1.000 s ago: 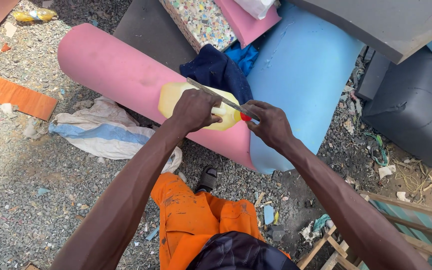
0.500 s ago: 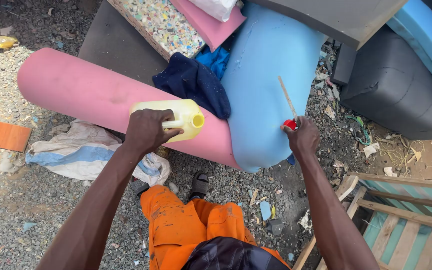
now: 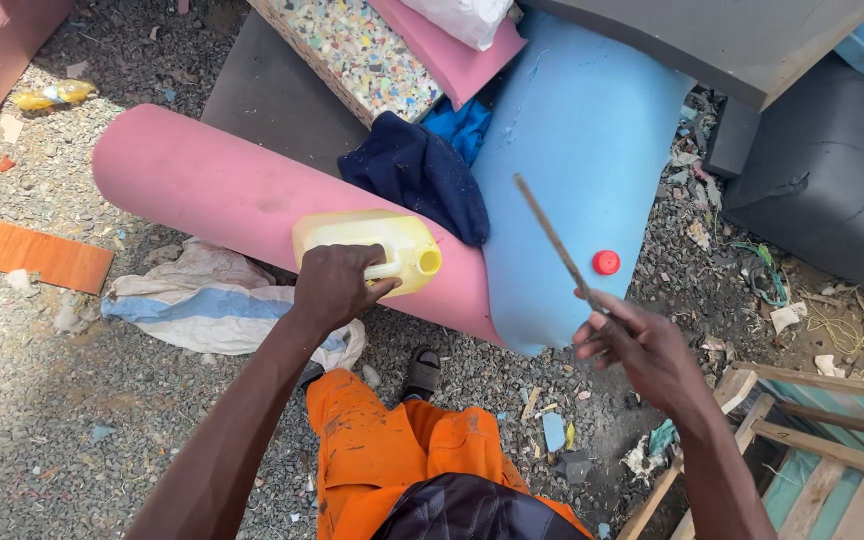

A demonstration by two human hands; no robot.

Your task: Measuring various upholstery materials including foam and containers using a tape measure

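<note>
Against the pink roll (image 3: 242, 200), my left hand (image 3: 337, 288) grips the uncapped jug (image 3: 367, 245) tilted for steadiness; my right hand (image 3: 642, 350) pinches a stick (image 3: 552, 235), its red cap (image 3: 606, 262) parked on blue foam (image 3: 582, 140).

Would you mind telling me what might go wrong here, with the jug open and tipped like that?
The yellow jug lies on its side in the left hand, uncapped, so its contents may spill onto the pink foam roll. The red cap sits loose on the sloping blue foam and could roll off.
</note>
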